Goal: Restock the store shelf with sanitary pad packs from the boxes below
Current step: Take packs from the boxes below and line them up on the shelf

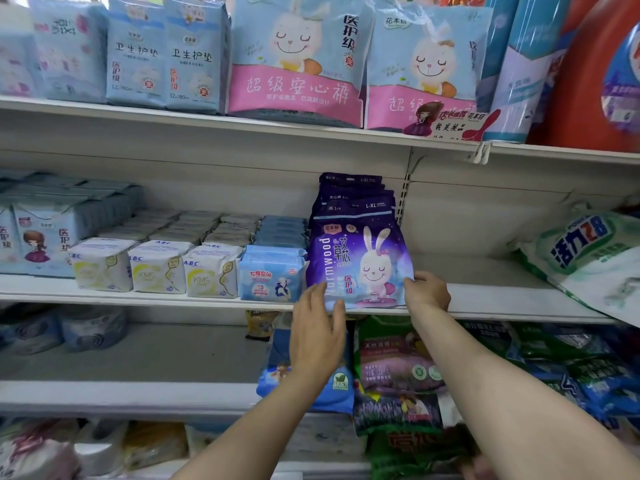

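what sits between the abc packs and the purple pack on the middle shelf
In the head view, a light blue pack stands between the ABC packs and the purple pack.

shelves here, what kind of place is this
Most likely a shop aisle for hygiene and household goods. White tiered shelving holds rows of packaged sanitary pads, a paper tag hangs off the upper shelf edge, and both hands, left hand and right hand, set a purple rabbit pack at the front.

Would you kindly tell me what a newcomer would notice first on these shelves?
First, the purple rabbit pack at the front of the middle shelf, with the left hand flat against its lower left corner and the right hand gripping its lower right edge. Above stand large pink-and-blue rabbit packs.
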Action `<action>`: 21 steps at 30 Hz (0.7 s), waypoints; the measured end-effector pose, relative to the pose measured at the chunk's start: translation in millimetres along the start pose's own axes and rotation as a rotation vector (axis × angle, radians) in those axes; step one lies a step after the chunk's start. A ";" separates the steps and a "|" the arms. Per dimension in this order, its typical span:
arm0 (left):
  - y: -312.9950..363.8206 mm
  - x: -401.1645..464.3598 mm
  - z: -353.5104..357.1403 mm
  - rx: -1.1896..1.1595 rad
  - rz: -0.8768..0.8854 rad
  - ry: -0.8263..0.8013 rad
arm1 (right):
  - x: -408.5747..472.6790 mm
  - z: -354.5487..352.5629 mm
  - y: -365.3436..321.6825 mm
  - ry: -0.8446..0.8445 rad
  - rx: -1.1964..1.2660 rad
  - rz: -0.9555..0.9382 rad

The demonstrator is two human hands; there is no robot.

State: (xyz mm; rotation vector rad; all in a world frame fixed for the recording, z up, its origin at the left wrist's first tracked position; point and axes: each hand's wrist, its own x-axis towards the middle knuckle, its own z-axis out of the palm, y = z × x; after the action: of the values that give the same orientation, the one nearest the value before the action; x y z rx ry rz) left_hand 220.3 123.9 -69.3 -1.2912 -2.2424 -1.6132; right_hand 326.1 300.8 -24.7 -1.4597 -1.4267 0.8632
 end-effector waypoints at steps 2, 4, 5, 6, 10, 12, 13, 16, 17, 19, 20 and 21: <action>2.3 0.9 8.7 0.039 -0.059 -0.066 | 2.1 -1.4 2.7 -0.008 0.010 0.007; 5.3 2.1 15.1 0.062 -0.104 -0.119 | 5.6 -2.3 7.4 -0.026 -0.001 0.016; 7.3 2.4 17.6 0.085 -0.114 -0.140 | 7.3 -2.3 10.3 -0.036 0.003 0.026; 8.8 3.0 19.7 0.115 -0.121 -0.158 | 8.3 -2.2 13.1 -0.044 0.013 0.037; 15.4 6.6 25.6 0.216 -0.104 -0.184 | 8.6 -3.1 17.4 -0.050 0.058 0.066; 17.5 10.4 28.7 0.242 -0.107 -0.205 | 9.4 -3.1 17.2 -0.054 0.106 0.084; 17.6 12.0 29.8 0.256 -0.112 -0.213 | 9.7 -2.4 16.8 -0.058 0.135 0.095; 16.2 14.8 32.7 0.296 -0.119 -0.220 | 12.8 0.6 17.3 -0.076 0.192 0.113; 14.9 14.3 33.3 0.307 -0.115 -0.223 | 13.8 1.6 18.0 -0.080 0.197 0.116; 11.9 11.6 34.5 0.324 -0.099 -0.224 | 14.7 2.3 19.5 -0.079 0.205 0.121; 10.9 10.0 34.6 0.326 -0.095 -0.222 | 14.7 2.7 20.4 -0.078 0.211 0.124; 10.3 9.0 35.0 0.329 -0.095 -0.222 | 14.6 3.0 21.3 -0.075 0.218 0.123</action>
State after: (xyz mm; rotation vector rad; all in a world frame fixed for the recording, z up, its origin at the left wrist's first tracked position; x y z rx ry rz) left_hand 234.7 158.4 -72.4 -1.3449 -2.5954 -1.1039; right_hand 332.5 317.0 -43.9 -1.3716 -1.2635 1.1244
